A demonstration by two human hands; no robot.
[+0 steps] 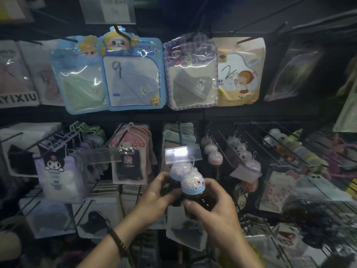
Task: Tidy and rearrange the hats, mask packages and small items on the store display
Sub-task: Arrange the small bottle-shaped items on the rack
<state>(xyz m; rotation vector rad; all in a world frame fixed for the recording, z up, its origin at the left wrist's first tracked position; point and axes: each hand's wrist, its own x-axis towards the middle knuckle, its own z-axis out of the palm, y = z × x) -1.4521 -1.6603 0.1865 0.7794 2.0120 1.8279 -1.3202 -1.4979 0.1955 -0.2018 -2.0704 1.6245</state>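
Lower centre, left hand (158, 194) and right hand (212, 217) have fingers (163, 176) curled round two bead-dome bottles (193, 185), so I'd keep the loops (192, 160) up and hang them by the matching ones (215, 157) just right.

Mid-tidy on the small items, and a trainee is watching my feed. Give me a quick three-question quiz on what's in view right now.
1. True or false: the left grip is empty.
2. Which pattern frames the mask package hanging immediately left of the beige package? A) purple plaid B) red stripes C) plain black
3. Fill in: more bead-filled domes hang on a hook to the ___ of the held dome toys.

Key: 1 false, it holds the dome toys together with the right grip; 2 A; 3 right.
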